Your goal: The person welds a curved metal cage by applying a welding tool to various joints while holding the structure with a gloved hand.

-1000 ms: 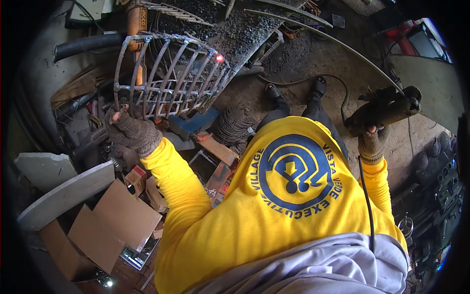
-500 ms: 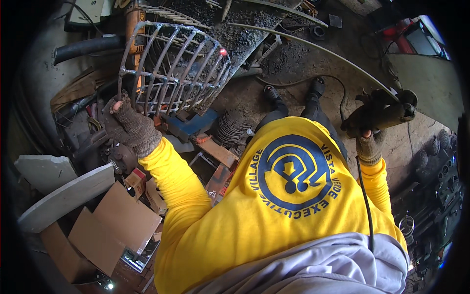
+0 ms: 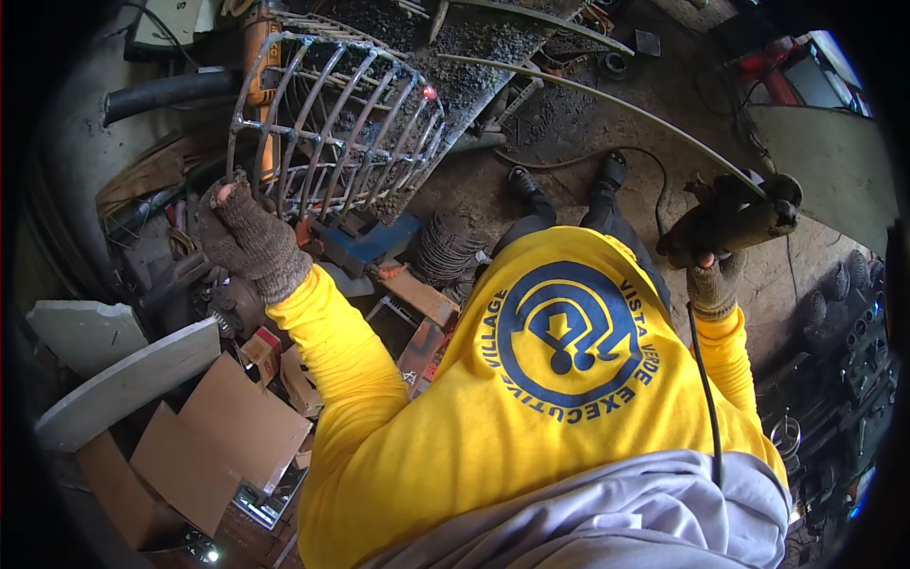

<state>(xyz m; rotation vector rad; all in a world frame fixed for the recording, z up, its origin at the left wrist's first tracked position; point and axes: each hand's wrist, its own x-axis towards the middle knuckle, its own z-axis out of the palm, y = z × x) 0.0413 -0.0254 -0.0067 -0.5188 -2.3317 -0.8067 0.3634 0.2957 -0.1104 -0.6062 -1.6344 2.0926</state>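
Observation:
My left hand (image 3: 248, 232), in a brown knit glove, is closed around the near left end of a welded metal-rod cage (image 3: 332, 128). The cage tilts over the work table's edge, and a small spot (image 3: 429, 93) on its right side glows red. In my right hand (image 3: 713, 284), also gloved, is a dark, bulky welding electrode holder (image 3: 730, 223). A long thin welding rod (image 3: 607, 92) reaches from it up and left, its tip near the cage but apart from the glowing spot. Most of the right fingers hide behind the holder.
Dark grit covers the work table (image 3: 474, 57). An orange power tool (image 3: 263, 57) lies behind the cage. Open cardboard boxes (image 3: 242, 412) and pale boards (image 3: 133, 379) stand at lower left. A coil of wire (image 3: 445, 248) sits below the table; a cable (image 3: 706, 398) hangs from the holder.
The cage's near left side has tipped slightly upward with my left hand. The electrode holder and rod have shifted a little left. Both hands keep their hold.

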